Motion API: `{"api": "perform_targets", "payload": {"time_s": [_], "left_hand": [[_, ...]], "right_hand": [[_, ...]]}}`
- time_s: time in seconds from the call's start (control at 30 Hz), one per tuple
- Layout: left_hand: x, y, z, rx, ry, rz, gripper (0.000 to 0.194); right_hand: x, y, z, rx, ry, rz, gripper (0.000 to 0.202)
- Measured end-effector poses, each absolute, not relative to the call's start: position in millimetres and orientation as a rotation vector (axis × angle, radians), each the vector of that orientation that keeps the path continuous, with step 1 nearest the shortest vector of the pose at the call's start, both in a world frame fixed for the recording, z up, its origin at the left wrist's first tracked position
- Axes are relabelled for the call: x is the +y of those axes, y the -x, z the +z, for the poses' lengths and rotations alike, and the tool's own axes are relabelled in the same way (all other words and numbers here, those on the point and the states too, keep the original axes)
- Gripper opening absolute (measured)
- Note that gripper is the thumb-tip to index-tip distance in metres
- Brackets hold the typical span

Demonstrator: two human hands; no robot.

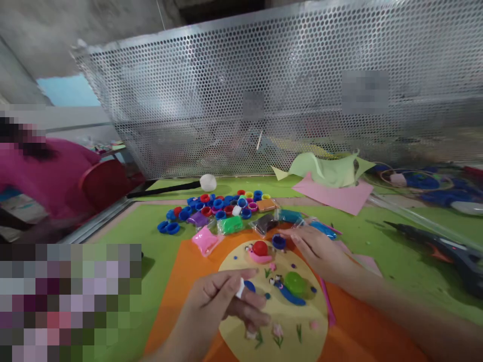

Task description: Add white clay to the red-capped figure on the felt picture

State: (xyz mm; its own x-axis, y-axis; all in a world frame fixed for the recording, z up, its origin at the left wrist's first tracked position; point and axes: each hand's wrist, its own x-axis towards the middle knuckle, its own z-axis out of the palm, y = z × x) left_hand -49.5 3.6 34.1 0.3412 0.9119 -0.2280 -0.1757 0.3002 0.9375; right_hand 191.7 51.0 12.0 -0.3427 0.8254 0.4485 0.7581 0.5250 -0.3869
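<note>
My left hand [219, 301] pinches a small white piece [240, 287], perhaps clay, between thumb and index finger; its other fingers are loosely spread. Right beside the piece is a blue disc [249, 286]; I cannot tell whether it is held or lies on the card. My right hand [320, 251] reaches in with outstretched fingers, their tips at a dark blue bottle cap [278, 241]. Under both is a pale yellow oval card [271, 314] on an orange sheet [177, 291]. It bears a snail with a red cap shell [260, 249], another with a green shell [295, 283], and small clay flowers [277, 330].
Behind the card lie packets of clay, including pink [205, 241], green [231, 224] and black [264, 224]. Many bottle caps [218, 203] are heaped farther back. A glue gun [441, 246] rests at right, near pink paper [335, 193]. A perforated metal panel [226, 100] stands behind; a person [56, 171] is at left.
</note>
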Motion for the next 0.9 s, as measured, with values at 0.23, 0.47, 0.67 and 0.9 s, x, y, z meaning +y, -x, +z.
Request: {"api": "perform_targets", "payload": {"time_s": [0.23,0.47,0.67,0.9], "left_hand": [[41,73,22,1.028,-1.301,1.021,0.034],[67,88,5,1.173,-1.637,1.057,0.042],[84,89,6,1.278,-1.853,1.039,0.043],[108,84,9,1.267,-2.096,1.062,0.044]], "right_hand": [[56,-198,-8,-2.235,1.200,0.002,0.017],[64,-206,-12,-2.284,1.204,-0.061,0.019],[66,-206,-4,-2.293,1.216,-0.065,0.020],[68,-205,-4,-2.255,1.208,-0.097,0.025]]}}
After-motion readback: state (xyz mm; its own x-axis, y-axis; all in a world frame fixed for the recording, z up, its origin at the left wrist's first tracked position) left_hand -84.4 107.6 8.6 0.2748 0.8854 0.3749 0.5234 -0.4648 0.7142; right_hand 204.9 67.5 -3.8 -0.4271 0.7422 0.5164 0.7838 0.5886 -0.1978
